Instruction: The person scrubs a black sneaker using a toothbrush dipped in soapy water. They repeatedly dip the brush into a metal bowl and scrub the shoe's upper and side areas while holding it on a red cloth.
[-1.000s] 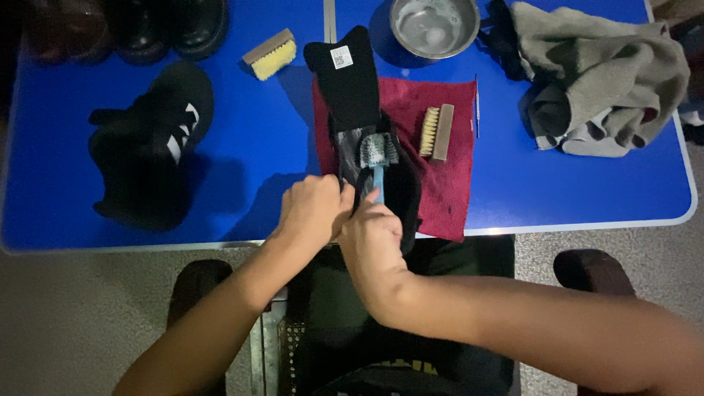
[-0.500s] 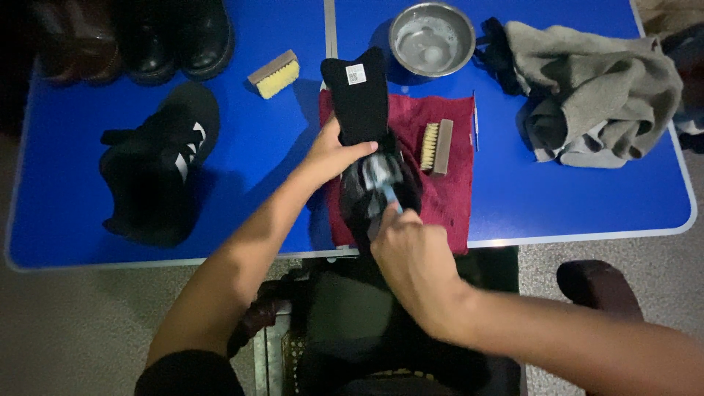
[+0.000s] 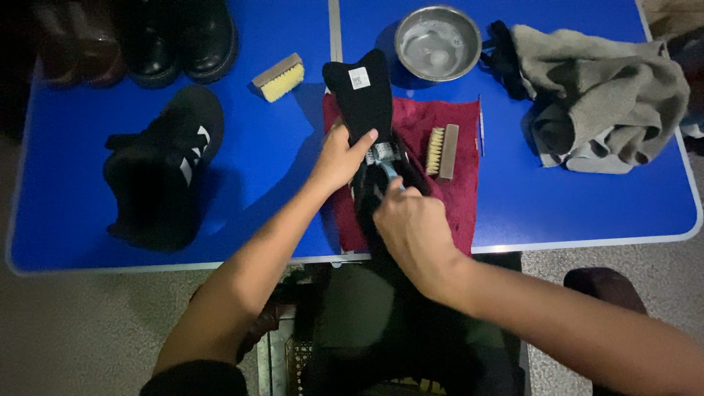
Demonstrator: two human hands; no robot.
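Hands work over the red cloth [image 3: 458, 198]; left hand [image 3: 339, 160] grips the black shoe [image 3: 367, 103]; right hand [image 3: 414, 231] closes around a small brush [image 3: 385, 165] against it.

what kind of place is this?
Likely a shoe-cleaning station: a blue folding table with shoe brushes, a metal bowl, a rag, and black shoes laid out.

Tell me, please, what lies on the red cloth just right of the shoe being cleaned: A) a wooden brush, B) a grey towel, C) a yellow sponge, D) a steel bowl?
A: the wooden brush lies on the red cloth, right of the shoe.
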